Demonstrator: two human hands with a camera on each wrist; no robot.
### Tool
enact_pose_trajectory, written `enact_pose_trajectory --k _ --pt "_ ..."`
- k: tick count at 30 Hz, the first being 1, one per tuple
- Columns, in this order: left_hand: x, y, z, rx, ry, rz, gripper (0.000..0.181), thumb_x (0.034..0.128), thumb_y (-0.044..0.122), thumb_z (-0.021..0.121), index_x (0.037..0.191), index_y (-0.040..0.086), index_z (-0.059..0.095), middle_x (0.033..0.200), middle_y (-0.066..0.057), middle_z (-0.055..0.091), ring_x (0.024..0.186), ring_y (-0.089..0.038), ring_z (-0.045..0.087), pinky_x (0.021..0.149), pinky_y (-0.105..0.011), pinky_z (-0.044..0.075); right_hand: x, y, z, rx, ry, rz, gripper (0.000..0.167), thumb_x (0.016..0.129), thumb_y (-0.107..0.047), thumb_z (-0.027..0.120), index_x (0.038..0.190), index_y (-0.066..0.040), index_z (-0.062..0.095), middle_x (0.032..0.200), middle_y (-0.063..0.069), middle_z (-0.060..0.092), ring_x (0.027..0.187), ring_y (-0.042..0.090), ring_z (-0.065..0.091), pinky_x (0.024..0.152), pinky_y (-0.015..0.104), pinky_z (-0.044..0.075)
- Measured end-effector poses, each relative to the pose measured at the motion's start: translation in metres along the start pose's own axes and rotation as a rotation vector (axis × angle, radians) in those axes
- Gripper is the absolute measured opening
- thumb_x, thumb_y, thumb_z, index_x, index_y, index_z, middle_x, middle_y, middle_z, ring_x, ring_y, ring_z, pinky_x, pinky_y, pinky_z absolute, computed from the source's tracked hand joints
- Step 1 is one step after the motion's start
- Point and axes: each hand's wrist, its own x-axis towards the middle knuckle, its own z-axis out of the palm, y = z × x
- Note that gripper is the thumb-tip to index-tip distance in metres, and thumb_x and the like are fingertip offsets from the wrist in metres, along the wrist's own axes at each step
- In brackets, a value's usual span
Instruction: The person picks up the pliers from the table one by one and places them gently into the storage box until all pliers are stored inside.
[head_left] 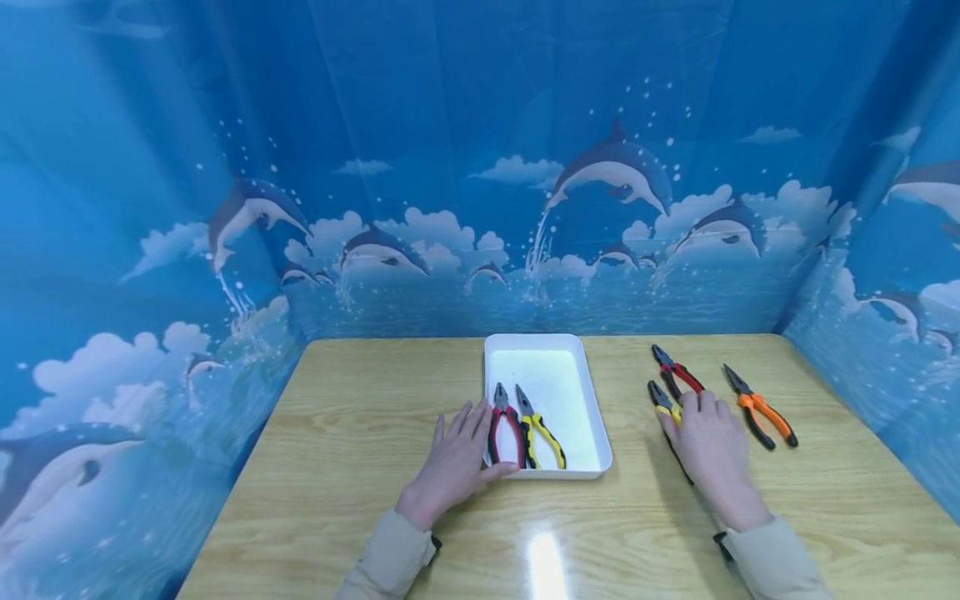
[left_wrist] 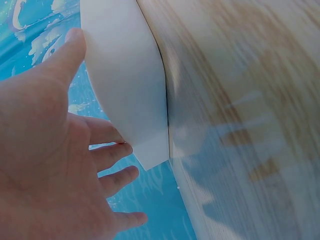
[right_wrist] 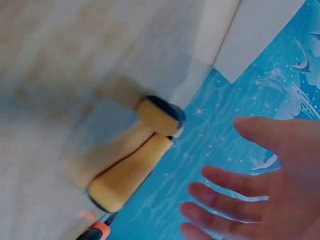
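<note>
The left hand [head_left: 457, 458] lies at the near left corner of a white tray [head_left: 592, 400], fingers spread along its left wall and thumb at the near rim. The left wrist view shows that hand [left_wrist: 60, 145] against the tray's outer wall [left_wrist: 125, 65]. In the tray lie red-black pliers [head_left: 496, 433] and yellow-black pliers [head_left: 555, 447]. Over a second yellow-black pair [head_left: 660, 398], the right hand [head_left: 712, 450] partly hides the handles. In the right wrist view, the fingers of the right hand [right_wrist: 260, 185] are apart from the yellow handles [right_wrist: 130, 175], with nothing between them.
Another pair of red-black pliers [head_left: 678, 375] lies just beyond the right hand. Orange-black pliers [head_left: 753, 404] lie to its right. The wooden table [head_left: 360, 400] is bordered at the back and sides by a blue dolphin-print curtain [head_left: 450, 167].
</note>
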Motion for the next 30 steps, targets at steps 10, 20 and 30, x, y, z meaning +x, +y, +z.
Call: enact_pose_trajectory --k 10,20,30 --pt "0.000 0.001 -0.001 -0.014 0.001 0.000 0.097 0.0920 0.065 0.059 0.159 0.002 0.028 0.166 -0.016 0.023 0.152 -0.041 0.022 0.120 -0.068 0.015 -0.010 0.002 -0.003 -0.044 -0.496 0.205 0.055 0.088 -0.035 0.079 0.080 0.012 0.052 0.074 0.022 0.050 0.055 0.030 0.049 0.039 0.040 0.041" --pt "0.000 0.001 0.000 -0.007 -0.001 0.000 0.097 0.0920 0.066 0.059 0.159 0.002 0.027 0.166 -0.016 0.023 0.152 -0.041 0.022 0.120 -0.068 0.016 0.001 0.007 0.000 -0.036 -0.793 0.260 0.057 0.096 -0.038 0.069 0.089 0.017 0.054 0.085 0.025 0.050 0.055 0.024 0.050 0.042 0.035 0.045" --pt "0.000 0.000 0.001 0.000 0.006 -0.004 0.098 0.0913 0.066 0.059 0.159 0.002 0.028 0.166 -0.016 0.024 0.152 -0.040 0.022 0.120 -0.068 0.016 0.007 0.012 0.005 0.029 -0.890 0.305 0.060 0.097 -0.036 0.067 0.103 0.022 0.049 0.087 0.029 0.053 0.060 0.029 0.054 0.048 0.041 0.049"
